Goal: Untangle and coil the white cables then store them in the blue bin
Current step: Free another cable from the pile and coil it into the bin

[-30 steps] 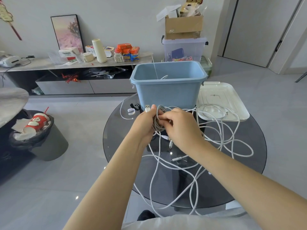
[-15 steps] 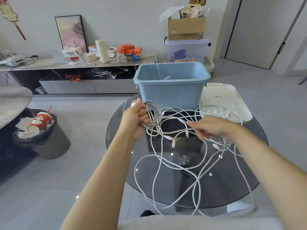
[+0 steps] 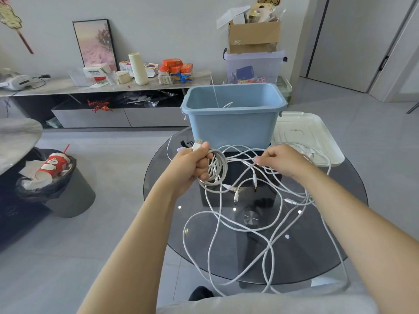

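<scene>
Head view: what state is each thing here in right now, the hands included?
Left hand: grips the small coil.
Small coil: partly wound.
Right hand: pinches one strand.
Loose cables: tangled across glass table.
Blue bin: open, upright.
White lid: off, beside bin.

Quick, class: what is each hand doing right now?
Left hand: grips a coil of white cable.
Right hand: pinches a cable strand.

white lid [image 3: 306,134] on round glass table [image 3: 340,223], full trash can [image 3: 56,184] left, cardboard box [image 3: 254,37] behind
</scene>
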{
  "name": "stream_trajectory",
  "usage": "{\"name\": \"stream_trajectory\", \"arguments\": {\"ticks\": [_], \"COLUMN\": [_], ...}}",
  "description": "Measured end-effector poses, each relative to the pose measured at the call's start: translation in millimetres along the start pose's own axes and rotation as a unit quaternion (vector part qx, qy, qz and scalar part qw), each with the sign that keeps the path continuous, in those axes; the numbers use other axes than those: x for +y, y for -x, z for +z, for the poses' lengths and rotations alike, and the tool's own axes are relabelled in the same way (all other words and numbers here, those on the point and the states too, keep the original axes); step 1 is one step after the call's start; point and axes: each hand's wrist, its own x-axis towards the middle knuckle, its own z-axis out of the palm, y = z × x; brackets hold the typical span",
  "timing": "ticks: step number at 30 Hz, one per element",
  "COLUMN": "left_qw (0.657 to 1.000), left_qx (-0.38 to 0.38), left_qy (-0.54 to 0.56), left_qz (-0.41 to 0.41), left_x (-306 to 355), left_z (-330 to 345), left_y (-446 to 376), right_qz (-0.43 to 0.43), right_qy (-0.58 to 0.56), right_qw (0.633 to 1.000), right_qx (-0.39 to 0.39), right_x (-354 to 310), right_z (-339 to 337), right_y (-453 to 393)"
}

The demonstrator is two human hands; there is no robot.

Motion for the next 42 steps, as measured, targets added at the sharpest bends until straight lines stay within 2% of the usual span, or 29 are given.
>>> {"name": "stream_trajectory", "arguments": {"ticks": [4, 8, 11, 12, 16, 19, 22, 25, 28, 30, 33, 35, 36, 38, 40, 42], "left_qw": [0.987, 0.975, 0.983, 0.987, 0.996, 0.991, 0.981, 0.972, 0.953, 0.937, 0.922, 0.926, 0.933, 0.946, 0.945, 0.948], "left_qx": [-0.03, -0.021, 0.038, 0.058, 0.07, 0.126, 0.167, 0.223, 0.296, 0.335, 0.362, 0.355, 0.339, 0.281, 0.209, 0.149], "left_qy": [-0.156, -0.22, -0.179, -0.149, -0.06, 0.024, 0.092, 0.064, -0.022, -0.064, -0.067, -0.036, 0.003, 0.123, 0.234, 0.271], "left_qz": [0.001, -0.005, -0.018, -0.021, -0.019, -0.041, -0.021, 0.02, 0.059, 0.079, 0.118, 0.125, 0.122, 0.11, 0.094, 0.079], "left_x": [-6, -12, -18, -19, -20, -14, -11, -11, -13, -15, -15, -11, -9, -5, -2, -2], "left_z": [9, 19, 26, 28, 33, 30, 18, 8, 4, 3, 6, 8, 8, 6, 2, 1], "left_y": [1, -1, -7, -9, -12, -13, -12, -12, -14, -17, -18, -17, -16, -12, -10, -7], "right_qz": [-0.002, -0.012, -0.015, -0.025, -0.109, -0.087, -0.05, -0.031, -0.068, -0.07, -0.075, -0.105, -0.115, -0.117, -0.1, -0.075], "right_qy": [-0.068, -0.167, -0.259, -0.258, -0.079, -0.084, -0.09, -0.035, 0.027, -0.034, -0.112, -0.125, -0.123, -0.09, -0.026, 0.027], "right_qw": [0.991, 0.975, 0.957, 0.958, 0.977, 0.979, 0.991, 0.993, 0.958, 0.929, 0.882, 0.869, 0.877, 0.912, 0.943, 0.962], "right_qx": [0.116, 0.148, 0.128, 0.125, 0.168, 0.166, 0.08, -0.107, -0.277, -0.362, -0.452, -0.468, -0.45, -0.382, -0.316, -0.261], "right_x": [-15, -35, -47, -49, -50, -45, -36, -22, -21, -30, -40, -42, -41, -36, -29, -24], "right_z": [7, 17, 24, 28, 37, 32, 18, 6, 6, 12, 22, 25, 25, 22, 19, 17], "right_y": [2, 13, 24, 26, 31, 26, 19, 20, 30, 37, 42, 42, 39, 32, 26, 20]}}
